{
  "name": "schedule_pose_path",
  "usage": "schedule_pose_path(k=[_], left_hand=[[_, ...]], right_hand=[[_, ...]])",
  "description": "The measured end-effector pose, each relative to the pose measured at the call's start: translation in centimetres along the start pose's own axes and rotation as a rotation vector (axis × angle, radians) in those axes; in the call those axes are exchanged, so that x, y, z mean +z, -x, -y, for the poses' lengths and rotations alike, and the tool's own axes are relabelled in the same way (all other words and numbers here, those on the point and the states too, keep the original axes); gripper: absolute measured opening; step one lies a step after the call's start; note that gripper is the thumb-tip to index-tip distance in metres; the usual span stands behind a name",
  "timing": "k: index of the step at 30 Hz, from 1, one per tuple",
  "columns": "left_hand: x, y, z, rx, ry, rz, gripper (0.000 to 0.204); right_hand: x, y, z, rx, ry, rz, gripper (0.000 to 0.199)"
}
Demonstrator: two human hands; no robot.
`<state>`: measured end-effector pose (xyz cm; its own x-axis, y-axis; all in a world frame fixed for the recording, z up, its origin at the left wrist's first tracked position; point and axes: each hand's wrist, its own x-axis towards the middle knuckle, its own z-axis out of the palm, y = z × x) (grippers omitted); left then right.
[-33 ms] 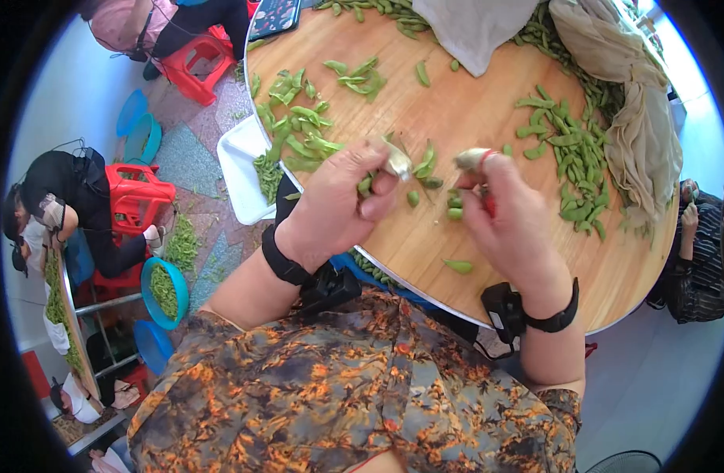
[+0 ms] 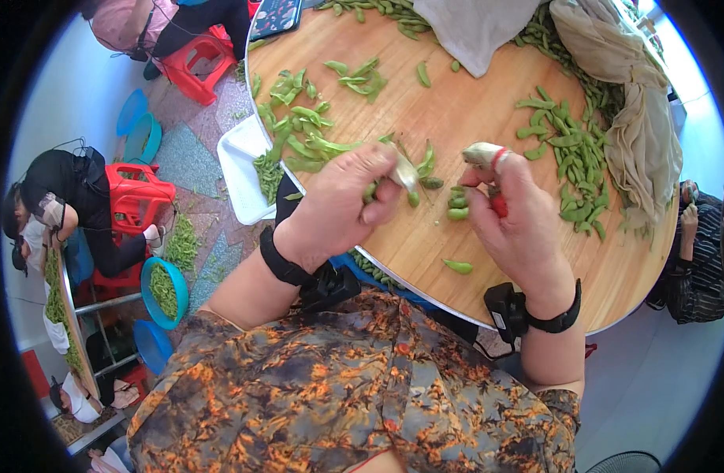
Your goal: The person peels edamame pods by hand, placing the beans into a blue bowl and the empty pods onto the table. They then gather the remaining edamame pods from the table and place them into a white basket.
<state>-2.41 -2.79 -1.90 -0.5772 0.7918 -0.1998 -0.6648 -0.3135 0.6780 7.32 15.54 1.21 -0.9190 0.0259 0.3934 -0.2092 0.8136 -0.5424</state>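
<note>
Nudged toward the right edge of the desk (image 2: pixel 425 244), our right hand (image 2: pixel 521 206) pinches beans (image 2: pixel 457 210), our left hand (image 2: pixel 342 193) a green piece (image 2: pixel 370 191), seemingly mid-shelling, needing thumb pressure next.

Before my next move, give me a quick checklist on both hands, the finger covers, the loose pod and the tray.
1. Left hand has a grip: ok, a green piece shows in its grasp.
2. Right hand has a grip: cannot tell; green pieces show by its fingertips, but the contact is unclear.
3. Pale finger covers on: ok, left cover and right cover, the right one with a red band.
4. Hands apart: ok, a gap lies between them.
5. Near table edge clear of strays: not ok, a loose pod lies there.
6. White tray has room: ok, part is bare.
</note>
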Motion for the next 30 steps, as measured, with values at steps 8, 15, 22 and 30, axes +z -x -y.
schedule_pose_path(k=[8, 15, 22, 30], left_hand=[[0.9, 0.1, -0.3, -0.369, -0.084, 0.292, 0.018], [1.4, 0.7, 0.6, -0.074, -0.331, 0.124, 0.015], [0.0, 0.6, -0.2, 0.073, 0.029, -0.091, 0.023], [-0.2, 0.9, 0.0, 0.056, -0.162, -0.091, 0.027]], right_hand=[[-0.1, 0.2, -0.2, -0.339, -0.024, -0.095, 0.033], [-1.8, -0.1, 0.2, 0.299, -0.407, 0.136, 0.023], [0.8, -0.6, -0.4, -0.058, 0.126, 0.025, 0.022], [1.9, -1.5, -0.3, -0.109, 0.268, 0.097, 0.029]])
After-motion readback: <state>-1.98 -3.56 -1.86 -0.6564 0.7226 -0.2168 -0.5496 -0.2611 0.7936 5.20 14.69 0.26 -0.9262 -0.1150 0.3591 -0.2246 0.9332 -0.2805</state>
